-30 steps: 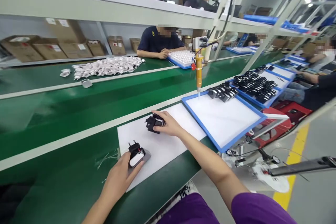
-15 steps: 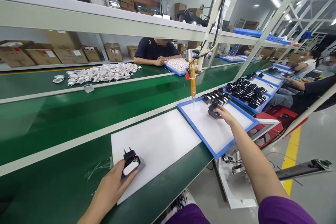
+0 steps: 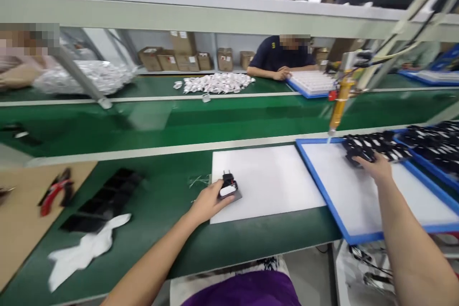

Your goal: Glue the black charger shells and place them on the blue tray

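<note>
My left hand (image 3: 210,201) is closed around a black plug adapter (image 3: 228,185) with two metal pins pointing away from me. A white oval part and a bit of red wire show inside its open housing. The adapter is over the left end of a white board (image 3: 267,179). Over at the right, the fingers of my right hand (image 3: 376,168) grip another black adapter (image 3: 355,157), partly covered by them. That one is at the near left of a row of similar black adapters (image 3: 380,141) in a blue-rimmed tray (image 3: 324,190).
A yellow dispenser (image 3: 341,105) with a thin tip hangs over the tray's far left corner. Left lie red-handled pliers (image 3: 57,193), dark flat pieces (image 3: 103,198) and a white cloth (image 3: 88,251). Across the green belt, a co-worker (image 3: 283,60) sits near white parts (image 3: 218,83).
My view has swung left, bringing the pliers and cloth into sight. My right hand has moved its adapter up against the row in the tray. The left hand keeps its adapter over the board.
</note>
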Demonstrator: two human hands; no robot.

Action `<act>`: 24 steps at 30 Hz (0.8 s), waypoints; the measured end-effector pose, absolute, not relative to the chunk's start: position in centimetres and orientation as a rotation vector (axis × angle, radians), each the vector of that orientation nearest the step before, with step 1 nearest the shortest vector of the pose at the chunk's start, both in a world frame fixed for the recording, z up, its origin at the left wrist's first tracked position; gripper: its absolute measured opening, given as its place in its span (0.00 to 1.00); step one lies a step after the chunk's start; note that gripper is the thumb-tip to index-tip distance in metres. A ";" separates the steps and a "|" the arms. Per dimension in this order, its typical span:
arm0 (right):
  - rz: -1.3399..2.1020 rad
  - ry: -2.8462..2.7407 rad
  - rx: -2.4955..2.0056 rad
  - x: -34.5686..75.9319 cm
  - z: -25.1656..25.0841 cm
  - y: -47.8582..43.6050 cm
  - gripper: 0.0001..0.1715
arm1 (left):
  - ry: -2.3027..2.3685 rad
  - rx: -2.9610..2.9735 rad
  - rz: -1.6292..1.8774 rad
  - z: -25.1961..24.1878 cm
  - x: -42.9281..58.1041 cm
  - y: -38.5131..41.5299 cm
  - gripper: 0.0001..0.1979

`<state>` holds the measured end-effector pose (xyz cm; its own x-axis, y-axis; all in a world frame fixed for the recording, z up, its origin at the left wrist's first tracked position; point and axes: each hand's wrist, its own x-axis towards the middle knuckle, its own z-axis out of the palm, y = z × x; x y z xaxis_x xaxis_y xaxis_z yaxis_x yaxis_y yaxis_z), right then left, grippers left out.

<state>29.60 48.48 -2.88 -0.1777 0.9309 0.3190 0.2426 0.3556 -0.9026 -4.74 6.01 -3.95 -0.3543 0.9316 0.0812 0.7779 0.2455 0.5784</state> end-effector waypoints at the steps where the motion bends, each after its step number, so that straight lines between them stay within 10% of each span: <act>1: 0.823 -1.643 -1.177 29.5 -3.3 48.5 0.19 | 2.250 1.610 0.773 -4.1 -4.6 5.9 0.19; 12: 0.366 -1.724 -1.648 28.4 -4.5 46.9 0.65 | 2.322 1.883 0.663 -4.5 -3.7 5.6 0.22; 17: 0.228 -1.605 -1.195 27.1 -1.4 46.2 0.45 | 2.318 1.879 0.688 -4.6 -3.8 5.8 0.22; 24: 1.465 -1.426 -0.819 20.3 5.3 44.7 0.12 | 2.303 1.739 0.780 -4.6 -3.9 5.8 0.24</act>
<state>20.28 44.72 5.25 -0.3701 0.9200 0.1291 -0.1541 0.0763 -0.9851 -3.90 5.81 -4.65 -0.3159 0.9306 0.1847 0.8515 0.1922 0.4878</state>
